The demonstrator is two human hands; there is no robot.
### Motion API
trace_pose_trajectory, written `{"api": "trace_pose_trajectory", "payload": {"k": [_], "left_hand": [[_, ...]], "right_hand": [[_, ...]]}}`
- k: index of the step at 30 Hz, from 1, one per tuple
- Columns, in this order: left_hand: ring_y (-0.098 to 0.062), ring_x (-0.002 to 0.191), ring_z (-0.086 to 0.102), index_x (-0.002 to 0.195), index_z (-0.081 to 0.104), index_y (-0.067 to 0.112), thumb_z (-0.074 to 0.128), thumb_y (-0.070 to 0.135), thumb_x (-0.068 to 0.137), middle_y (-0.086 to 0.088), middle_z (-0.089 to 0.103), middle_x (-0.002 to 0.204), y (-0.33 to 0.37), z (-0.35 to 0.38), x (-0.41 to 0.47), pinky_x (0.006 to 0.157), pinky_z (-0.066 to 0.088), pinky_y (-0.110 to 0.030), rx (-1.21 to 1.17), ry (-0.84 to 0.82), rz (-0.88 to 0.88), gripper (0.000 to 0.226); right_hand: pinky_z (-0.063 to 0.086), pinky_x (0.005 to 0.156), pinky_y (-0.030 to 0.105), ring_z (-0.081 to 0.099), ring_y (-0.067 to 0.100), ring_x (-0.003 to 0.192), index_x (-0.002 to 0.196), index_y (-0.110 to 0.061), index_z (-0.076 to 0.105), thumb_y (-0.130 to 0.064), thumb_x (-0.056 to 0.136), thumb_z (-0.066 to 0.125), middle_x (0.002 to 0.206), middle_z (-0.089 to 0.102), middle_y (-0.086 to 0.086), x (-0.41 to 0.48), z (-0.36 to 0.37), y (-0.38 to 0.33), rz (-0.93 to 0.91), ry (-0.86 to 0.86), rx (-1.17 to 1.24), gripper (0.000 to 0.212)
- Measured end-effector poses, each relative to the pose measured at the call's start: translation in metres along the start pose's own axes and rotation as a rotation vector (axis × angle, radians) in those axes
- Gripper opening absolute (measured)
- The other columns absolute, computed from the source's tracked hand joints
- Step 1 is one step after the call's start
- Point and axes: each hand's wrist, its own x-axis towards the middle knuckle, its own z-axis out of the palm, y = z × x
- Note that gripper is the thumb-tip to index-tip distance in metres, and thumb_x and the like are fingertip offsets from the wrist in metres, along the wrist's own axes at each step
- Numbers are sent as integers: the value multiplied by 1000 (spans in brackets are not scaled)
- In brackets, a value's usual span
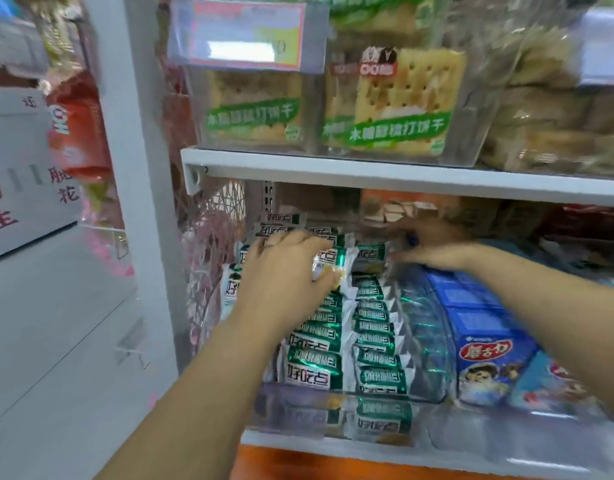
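The left hand (284, 275) reaches into the bin from the front, palm down, fingers curled. It pinches one green-and-white packet (328, 263) between thumb and fingers, just above the middle row. That packet lies with its long axis running left to right across the bin, and its shiny end sticks out past the thumb to the right.

The right hand (437, 249) comes in from the right, with the wrist over the blue boxes and the fingers pointing left toward the back of the bin. It is blurred, so I cannot tell whether it grips anything or only touches the rear packets.

The other packets (316, 362) stand in rows that run from front to back, overlapping like tiles. Each packet's long axis runs left to right, and its printed face tilts up toward the front. They fill a clear plastic bin (433, 341) on the lower shelf, and one more packet shows through the bin's front wall.

Just right of the bin, blue boxes (485, 344) with a cartoon print are lined up front to back. Above, a white shelf board (402, 174) carries clear tubs of cracker packs (399, 109) with green bands, and a price label (243, 32) is fixed to the left tub. A white post (139, 133) stands at the left, and beyond it is a red bag (77, 133).
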Motion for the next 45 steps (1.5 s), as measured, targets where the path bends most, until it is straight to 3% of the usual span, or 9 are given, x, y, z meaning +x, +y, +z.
{"api": "trace_pose_trajectory", "payload": {"k": [3, 10, 15, 21, 28, 33, 38, 41, 45], "left_hand": [[-23, 130, 41, 142, 37, 37, 50, 62, 88, 2, 45, 144, -5, 0, 21, 110, 31, -47, 115, -146, -4, 61], [-16, 117, 54, 139, 40, 42, 55, 58, 87, 9, 56, 132, -12, 10, 32, 104, 42, -40, 56, -101, -8, 56], [-13, 123, 50, 138, 41, 43, 54, 56, 88, 14, 52, 138, -12, 11, 32, 105, 38, -38, 40, -68, 6, 53], [-17, 122, 51, 140, 41, 39, 53, 55, 90, 10, 51, 139, -12, 10, 32, 106, 38, -40, 71, -94, 9, 54], [-22, 126, 45, 141, 38, 32, 51, 43, 94, 2, 49, 138, 3, -15, 15, 108, 29, -42, 215, -28, 29, 50], [-17, 126, 47, 139, 45, 28, 55, 38, 95, 5, 48, 141, 35, -35, -35, 106, 35, -35, -90, 21, 67, 46], [-4, 118, 52, 133, 53, 28, 64, 34, 88, 10, 58, 130, 70, -29, -106, 104, 40, -28, -627, -183, -8, 47], [-6, 107, 61, 123, 63, 27, 69, 27, 86, 9, 67, 117, 80, -11, -143, 98, 48, -39, -794, -303, 7, 37], [-19, 99, 67, 103, 70, 28, 70, 25, 80, 1, 73, 102, 91, 11, -167, 94, 49, -49, -903, -302, -16, 24]], "right_hand": [[33, 61, 0, 49, 3, 91, 135, -18, 51, -33, 82, 71, 112, 57, -9, 22, 1, -1, -52, -45, -69, 58], [40, 83, 18, 54, 9, 98, 129, -15, 57, -29, 81, 73, 123, 63, 3, 63, 12, -1, -75, -155, -213, 53], [39, 64, 18, 52, 7, 77, 113, -11, 66, -27, 79, 75, 81, 57, -13, 67, 18, -6, -62, -215, -290, 38], [39, 68, 24, 52, 13, 87, 102, -26, 62, -31, 80, 67, 101, 60, -4, 44, 12, -2, -41, 55, -157, 23], [49, 78, 30, 60, 22, 91, 116, -20, 58, -26, 83, 65, 104, 66, 3, -43, -9, -25, -44, 350, 33, 34], [46, 80, 31, 59, 21, 94, 114, -15, 62, -22, 83, 67, 107, 65, 2, -124, -17, -43, -119, 404, 87, 33], [45, 80, 25, 60, 9, 81, 108, -22, 66, -33, 75, 71, 94, 63, -9, -206, 7, -52, -224, 288, 152, 35], [42, 78, 10, 56, 0, 86, 101, -20, 68, -30, 69, 73, 90, 64, -14, -247, 25, -50, -268, 246, 237, 34], [41, 81, 6, 59, -5, 90, 93, -31, 61, -24, 68, 84, 92, 65, -18, -278, 38, -43, -243, 230, 441, 34]]}}
